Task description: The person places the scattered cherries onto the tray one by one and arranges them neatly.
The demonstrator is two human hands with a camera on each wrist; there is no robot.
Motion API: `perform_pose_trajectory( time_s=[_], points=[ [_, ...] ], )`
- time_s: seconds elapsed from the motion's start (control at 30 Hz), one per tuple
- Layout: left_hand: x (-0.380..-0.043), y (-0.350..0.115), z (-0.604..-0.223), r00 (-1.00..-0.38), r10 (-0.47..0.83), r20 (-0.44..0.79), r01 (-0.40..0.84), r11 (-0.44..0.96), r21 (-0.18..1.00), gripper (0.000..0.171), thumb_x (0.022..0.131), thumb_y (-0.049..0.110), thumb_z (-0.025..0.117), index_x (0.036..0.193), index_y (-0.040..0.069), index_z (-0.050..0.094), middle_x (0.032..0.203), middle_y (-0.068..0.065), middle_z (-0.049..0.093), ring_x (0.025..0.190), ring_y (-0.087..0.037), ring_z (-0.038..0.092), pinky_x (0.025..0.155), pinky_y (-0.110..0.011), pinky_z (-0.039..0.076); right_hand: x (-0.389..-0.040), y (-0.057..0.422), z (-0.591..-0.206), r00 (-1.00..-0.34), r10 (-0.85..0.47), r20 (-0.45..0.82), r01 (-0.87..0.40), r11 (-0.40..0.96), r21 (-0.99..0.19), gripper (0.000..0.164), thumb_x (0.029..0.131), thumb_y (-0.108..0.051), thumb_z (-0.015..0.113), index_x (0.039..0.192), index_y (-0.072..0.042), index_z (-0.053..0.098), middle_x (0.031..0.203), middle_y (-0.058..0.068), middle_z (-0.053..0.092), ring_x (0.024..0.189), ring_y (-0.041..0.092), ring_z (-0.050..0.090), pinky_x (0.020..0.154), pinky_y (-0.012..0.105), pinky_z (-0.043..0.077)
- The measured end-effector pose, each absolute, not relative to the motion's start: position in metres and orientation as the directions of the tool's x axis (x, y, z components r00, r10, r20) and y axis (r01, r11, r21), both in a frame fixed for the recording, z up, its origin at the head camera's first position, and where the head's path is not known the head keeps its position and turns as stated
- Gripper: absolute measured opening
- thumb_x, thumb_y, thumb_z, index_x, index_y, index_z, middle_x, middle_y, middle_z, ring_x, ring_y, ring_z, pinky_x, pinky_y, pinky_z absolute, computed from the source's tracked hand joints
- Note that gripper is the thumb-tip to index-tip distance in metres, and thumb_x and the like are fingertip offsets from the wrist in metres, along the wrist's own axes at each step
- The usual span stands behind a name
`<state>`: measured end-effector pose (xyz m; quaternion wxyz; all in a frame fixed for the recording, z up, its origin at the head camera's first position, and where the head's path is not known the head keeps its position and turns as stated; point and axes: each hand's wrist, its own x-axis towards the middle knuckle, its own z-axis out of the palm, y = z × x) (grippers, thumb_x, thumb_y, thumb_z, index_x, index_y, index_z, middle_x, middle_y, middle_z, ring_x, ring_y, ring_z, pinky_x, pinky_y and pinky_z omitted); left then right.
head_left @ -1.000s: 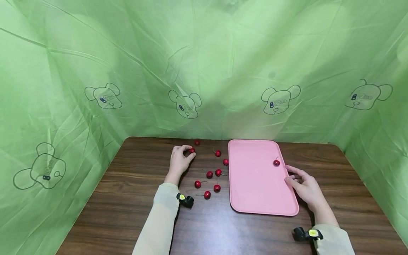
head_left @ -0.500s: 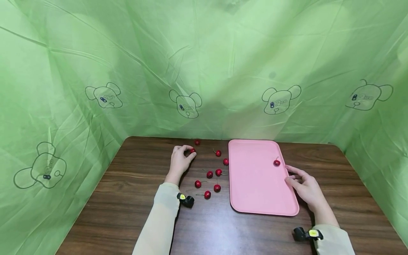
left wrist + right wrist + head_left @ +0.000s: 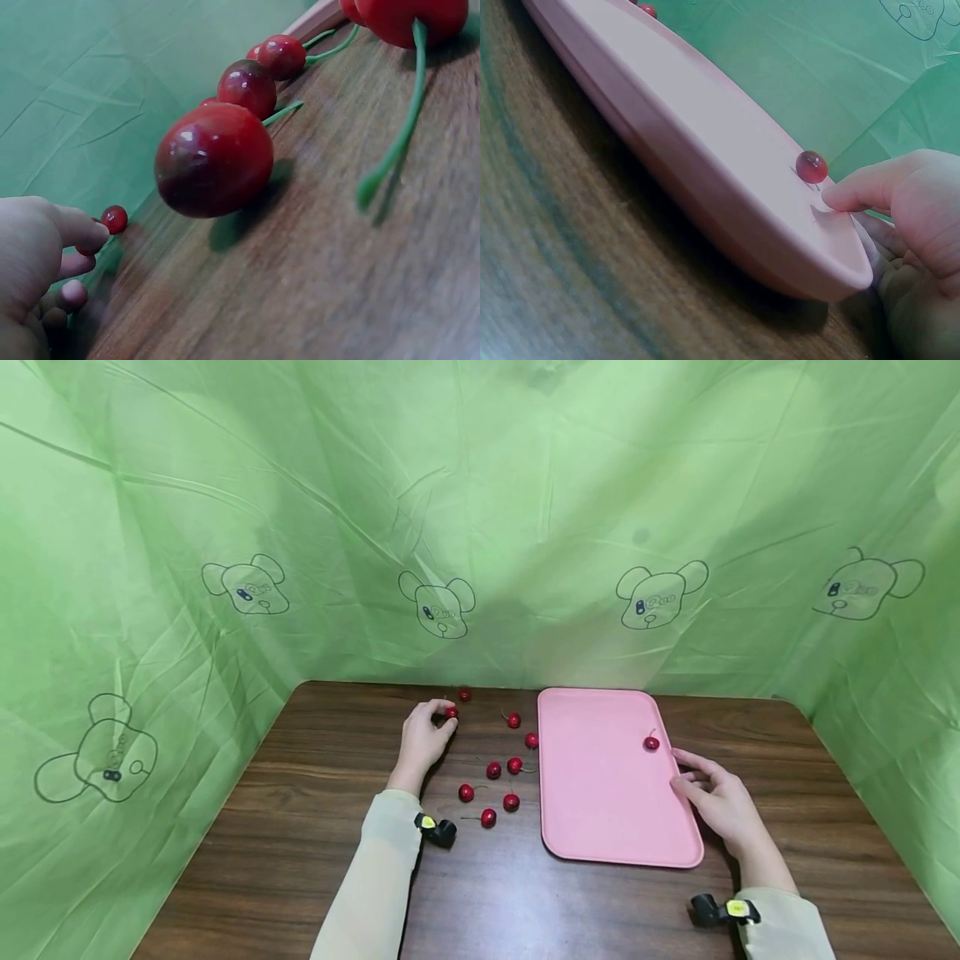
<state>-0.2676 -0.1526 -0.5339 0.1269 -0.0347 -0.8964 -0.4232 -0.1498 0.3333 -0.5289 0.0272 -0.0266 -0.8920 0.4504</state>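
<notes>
a green cloth (image 3: 480, 510) printed with outline mouse heads hangs round three sides of a dark wooden table (image 3: 315, 868). on the left, a cream sleeve (image 3: 375, 877) runs up to the left hand (image 3: 422, 739), which rests on the wood near the back edge with its fingers curled; thumb and forefinger pinch a cherry (image 3: 451, 712) at the tip. the left wrist view shows the fingertips (image 3: 82, 229) closed on something red, mostly hidden, with another small cherry just past them (image 3: 114, 218). one more cherry (image 3: 465, 694) lies just behind the pinched one, close to the cloth. to the right of the hand, loose cherries are scattered on the wood between the hand and the tray: one (image 3: 513, 721) near the back, one (image 3: 531, 740) just beside the tray's left edge, a pair (image 3: 503, 768) close together in the middle, and three (image 3: 488, 804) nearer the person, thin stems sticking out. further right lies a pink tray (image 3: 600, 810), flat, long side running away from the person. a single cherry (image 3: 651, 742) sits on it near the right rim. the right hand (image 3: 716, 797) rests at the tray's right edge, fingers loosely bent and holding nothing; in the right wrist view a fingertip (image 3: 847, 196) touches the tray's rim (image 3: 705, 165) just beside that cherry (image 3: 811, 166), not touching it
</notes>
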Motion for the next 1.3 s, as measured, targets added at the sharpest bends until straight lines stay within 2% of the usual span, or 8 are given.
perform_pose_trajectory(
  time_s=[0.17,0.53,0.73,1.03,1.3],
  points=[
    [-0.268,-0.153,-0.535,-0.966,-0.057,0.254,0.163,0.629,0.760,0.026,0.098,0.009,0.080,0.124,0.011,0.078,0.114,-0.011,0.072,0.083,-0.023,0.062,0.080,-0.039,0.052,-0.150,0.334,-0.530,-0.997,0.071,0.027,0.020,0.592,-0.806,0.051,0.106,-0.018,0.073,0.153,-0.002,0.061,0.118,0.021,0.073,0.091,0.002,0.064,0.073,0.021,0.054],
    [-0.270,-0.153,-0.535,-0.965,-0.082,0.248,0.150,0.603,0.784,0.022,0.094,0.010,0.084,0.114,0.012,0.076,0.102,-0.006,0.075,0.077,-0.020,0.064,0.075,-0.036,0.052,-0.150,0.334,-0.529,-0.997,0.070,0.024,0.022,0.592,-0.806,0.051,0.106,-0.018,0.073,0.154,-0.004,0.061,0.119,0.022,0.073,0.092,0.003,0.065,0.073,0.022,0.054],
    [-0.268,-0.152,-0.533,-0.969,-0.089,0.233,0.136,0.596,0.792,0.022,0.094,0.011,0.084,0.114,0.013,0.077,0.102,-0.006,0.075,0.076,-0.019,0.063,0.073,-0.035,0.051,-0.148,0.333,-0.528,-0.997,0.071,0.015,0.030,0.583,-0.812,0.052,0.106,-0.018,0.072,0.154,-0.003,0.060,0.120,0.022,0.072,0.092,0.004,0.064,0.072,0.023,0.054],
    [-0.266,-0.148,-0.521,-0.964,-0.076,0.253,0.172,0.548,0.819,0.023,0.094,0.011,0.083,0.116,0.015,0.077,0.104,-0.004,0.076,0.073,-0.017,0.060,0.069,-0.032,0.049,-0.150,0.333,-0.527,-0.998,0.069,0.005,0.037,0.584,-0.811,0.052,0.107,-0.020,0.072,0.155,-0.003,0.059,0.120,0.022,0.072,0.093,0.006,0.064,0.074,0.024,0.055],
    [-0.262,-0.129,-0.504,-0.959,-0.004,0.285,0.242,0.516,0.822,0.024,0.093,0.011,0.085,0.116,0.015,0.079,0.101,-0.002,0.077,0.077,-0.016,0.060,0.073,-0.032,0.050,-0.148,0.335,-0.528,-0.998,0.066,-0.020,0.055,0.584,-0.810,0.053,0.107,-0.022,0.071,0.156,-0.005,0.059,0.122,0.021,0.071,0.095,0.010,0.064,0.075,0.024,0.054]
  ],
)
